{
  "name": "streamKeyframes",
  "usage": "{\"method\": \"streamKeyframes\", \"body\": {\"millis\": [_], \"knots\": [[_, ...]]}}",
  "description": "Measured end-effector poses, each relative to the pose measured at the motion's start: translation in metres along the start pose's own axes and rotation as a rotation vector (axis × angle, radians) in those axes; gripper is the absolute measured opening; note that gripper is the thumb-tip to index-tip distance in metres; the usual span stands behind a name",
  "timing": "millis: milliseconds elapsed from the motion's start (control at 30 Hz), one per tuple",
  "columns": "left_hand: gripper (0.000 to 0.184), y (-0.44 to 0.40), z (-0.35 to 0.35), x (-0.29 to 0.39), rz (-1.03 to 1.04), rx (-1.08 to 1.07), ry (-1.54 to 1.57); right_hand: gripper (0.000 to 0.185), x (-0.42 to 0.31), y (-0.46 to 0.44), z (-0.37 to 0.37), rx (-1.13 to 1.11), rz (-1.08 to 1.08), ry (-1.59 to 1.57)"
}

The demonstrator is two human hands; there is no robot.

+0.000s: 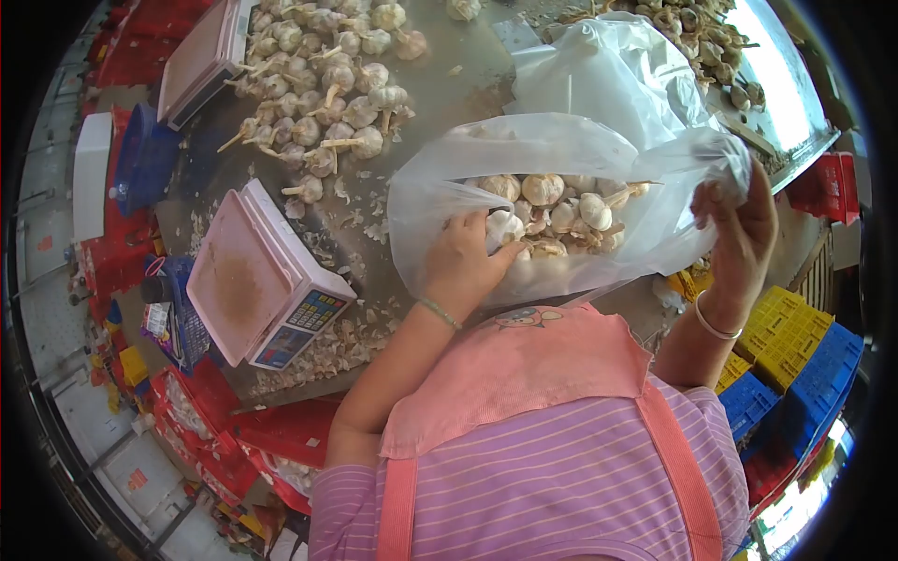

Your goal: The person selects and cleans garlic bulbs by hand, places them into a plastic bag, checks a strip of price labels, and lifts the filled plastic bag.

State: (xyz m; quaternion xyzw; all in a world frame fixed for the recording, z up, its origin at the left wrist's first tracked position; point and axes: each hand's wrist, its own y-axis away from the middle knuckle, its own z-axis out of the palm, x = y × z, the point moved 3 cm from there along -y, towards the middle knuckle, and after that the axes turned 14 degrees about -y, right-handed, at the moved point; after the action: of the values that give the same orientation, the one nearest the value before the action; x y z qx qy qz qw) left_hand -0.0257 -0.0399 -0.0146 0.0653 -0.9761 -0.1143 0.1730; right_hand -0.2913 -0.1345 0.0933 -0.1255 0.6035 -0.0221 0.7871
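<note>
A clear plastic bag point(426, 192) lies on its side on the table, its wide mouth showing several whole garlic bulbs point(543, 190) inside. My left hand point(463, 260) reaches into the opening, fingers and thumb closed around one white garlic bulb point(504, 227). Up at the right, my right hand point(745, 224) grips a bunched end of the same bag and holds it raised off the table. Part of the left fingers is hidden behind the bulb.
Loose garlic bulbs point(327, 89) are heaped at the back left, with more garlic point(697, 37) at the back right. A digital scale point(248, 271) stands to the left, among papery skins. Another plastic bag point(599, 79) lies behind. Yellow crates point(784, 332) and blue crates point(823, 374) stand at right.
</note>
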Motion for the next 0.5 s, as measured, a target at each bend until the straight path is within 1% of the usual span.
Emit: {"method": "streamKeyframes", "body": {"millis": [33, 133, 200, 233, 300, 400, 433, 467, 500], "knots": [[0.055, -0.002, 0.008, -0.002, 0.023, 0.040, -0.022, 0.045, 0.005, 0.003, 0.000, -0.023, 0.010, -0.049], [0.048, -0.003, 0.004, -0.002, 0.119, 0.149, 0.081, 0.050, 0.017, 0.010, 0.002, 0.029, 0.099, -0.085], [0.045, 0.000, -0.001, -0.002, 0.063, 0.119, 0.172, 0.049, 0.028, 0.014, 0.004, 0.044, 0.166, -0.135], [0.044, 0.002, -0.003, -0.002, 0.034, 0.104, 0.216, 0.045, 0.037, 0.017, 0.003, 0.041, 0.221, -0.171], [0.041, 0.008, -0.004, 0.000, 0.048, 0.145, 0.439, 0.042, 0.047, 0.024, 0.019, 0.056, 0.329, -0.176], [0.042, 0.015, -0.002, 0.002, 0.061, 0.198, 0.726, 0.039, 0.070, 0.036, 0.037, -0.091, 0.476, -0.084], [0.042, 0.017, -0.001, 0.002, 0.065, 0.214, 0.815, 0.041, 0.073, 0.038, 0.046, -0.149, 0.506, -0.085], [0.041, 0.019, -0.007, 0.005, 0.128, 0.189, 0.783, 0.045, 0.075, 0.041, 0.052, -0.200, 0.581, -0.067], [0.040, 0.018, -0.014, 0.009, 0.166, 0.206, 0.772, 0.050, 0.077, 0.045, 0.056, -0.252, 0.656, -0.047]]}}
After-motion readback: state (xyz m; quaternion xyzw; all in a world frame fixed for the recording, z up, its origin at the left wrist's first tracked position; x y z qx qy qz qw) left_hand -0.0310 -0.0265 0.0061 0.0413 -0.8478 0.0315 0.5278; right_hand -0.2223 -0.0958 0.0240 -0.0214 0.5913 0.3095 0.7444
